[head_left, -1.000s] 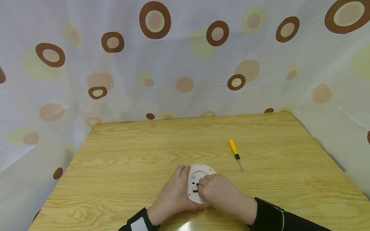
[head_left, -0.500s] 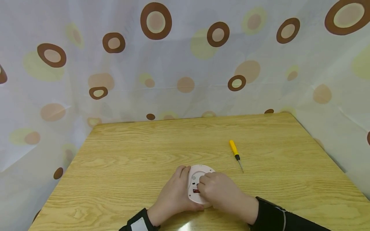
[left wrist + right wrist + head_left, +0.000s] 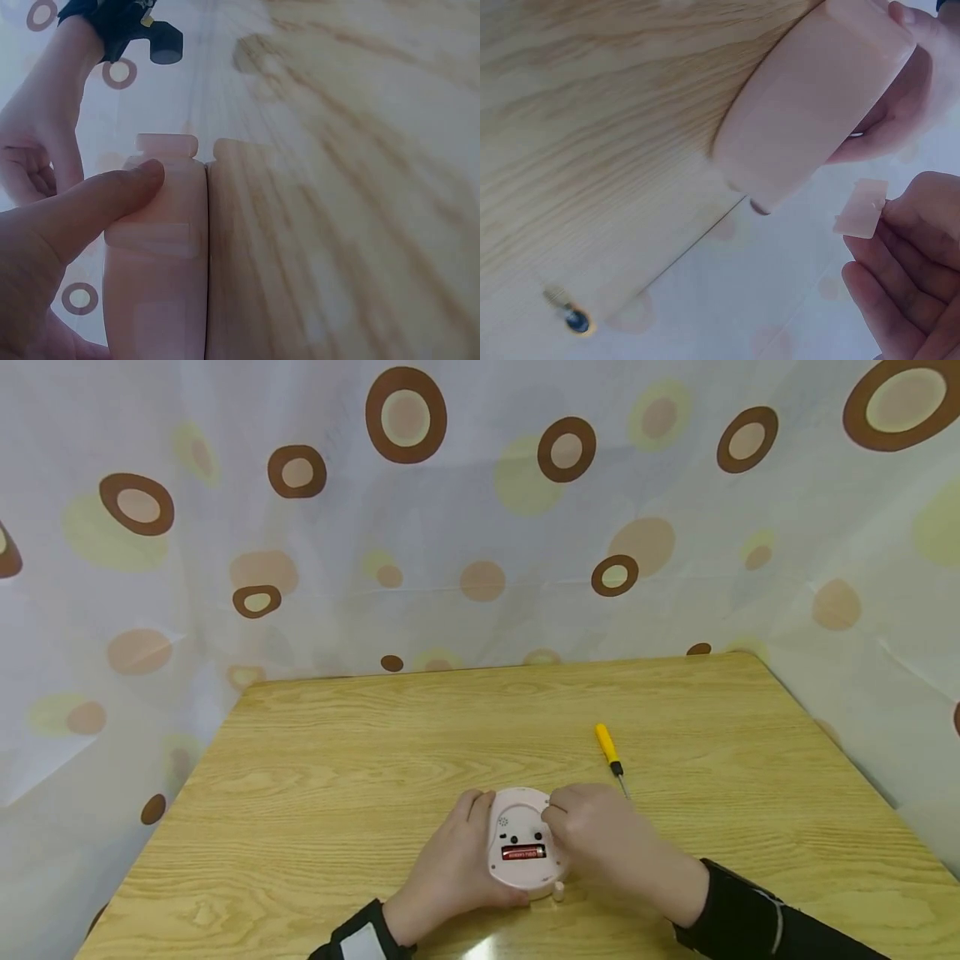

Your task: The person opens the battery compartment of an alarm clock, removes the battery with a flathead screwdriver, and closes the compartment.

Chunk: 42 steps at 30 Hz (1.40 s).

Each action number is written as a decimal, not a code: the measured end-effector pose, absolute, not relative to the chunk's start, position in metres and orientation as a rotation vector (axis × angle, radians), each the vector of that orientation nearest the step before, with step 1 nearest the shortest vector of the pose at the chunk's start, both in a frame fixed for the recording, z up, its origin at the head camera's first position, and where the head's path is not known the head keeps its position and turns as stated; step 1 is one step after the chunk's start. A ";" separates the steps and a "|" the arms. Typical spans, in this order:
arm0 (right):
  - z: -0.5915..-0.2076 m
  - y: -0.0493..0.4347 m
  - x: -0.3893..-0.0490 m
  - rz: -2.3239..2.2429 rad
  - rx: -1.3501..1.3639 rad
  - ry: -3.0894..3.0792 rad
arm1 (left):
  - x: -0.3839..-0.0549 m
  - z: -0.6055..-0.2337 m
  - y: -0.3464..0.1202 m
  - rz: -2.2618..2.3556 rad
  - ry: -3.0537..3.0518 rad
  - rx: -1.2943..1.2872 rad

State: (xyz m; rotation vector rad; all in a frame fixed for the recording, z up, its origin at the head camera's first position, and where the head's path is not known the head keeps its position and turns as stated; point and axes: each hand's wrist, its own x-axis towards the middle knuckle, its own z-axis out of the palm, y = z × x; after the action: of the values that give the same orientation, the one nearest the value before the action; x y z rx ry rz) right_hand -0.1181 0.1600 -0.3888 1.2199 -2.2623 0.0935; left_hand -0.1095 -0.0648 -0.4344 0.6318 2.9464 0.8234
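Note:
A round, pale pink alarm clock (image 3: pixel 525 877) lies face down on the table, its back up with small black knobs and speaker holes. In its uncovered battery slot sits a red battery (image 3: pixel 523 852). My left hand (image 3: pixel 456 856) grips the clock's left side, the thumb (image 3: pixel 131 187) pressing the casing near a small foot (image 3: pixel 166 144). Beside the clock's right edge is my right hand (image 3: pixel 600 827). Its thumb and fingers pinch a small pink battery cover (image 3: pixel 862 208), held apart from the clock; in the head view the fingers hide it.
Beyond my right hand lies a screwdriver (image 3: pixel 607 747) with a yellow handle, its tip partly behind the hand. The wooden table (image 3: pixel 360 752) ends at a spotted curtain (image 3: pixel 450 527) at the back and right.
My right hand has moved right and away from the clock's back with the battery cover, and the whole red battery now shows. My left hand and the clock have stayed in place.

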 end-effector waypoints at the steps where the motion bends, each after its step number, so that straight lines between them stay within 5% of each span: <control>1: -0.389 0.163 -0.119 0.098 1.211 -2.260 | -0.110 -0.434 -0.065 0.825 2.946 0.633; 42: -0.413 0.207 -0.109 -0.175 1.062 -2.812 | -0.110 -0.434 -0.064 0.840 2.912 0.616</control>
State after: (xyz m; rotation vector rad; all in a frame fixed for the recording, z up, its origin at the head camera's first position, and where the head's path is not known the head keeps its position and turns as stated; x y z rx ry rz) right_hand -0.1091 0.2068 -0.4133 1.0624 -2.8117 -0.1752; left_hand -0.1102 -0.0642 -0.4338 0.6160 2.9121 0.8398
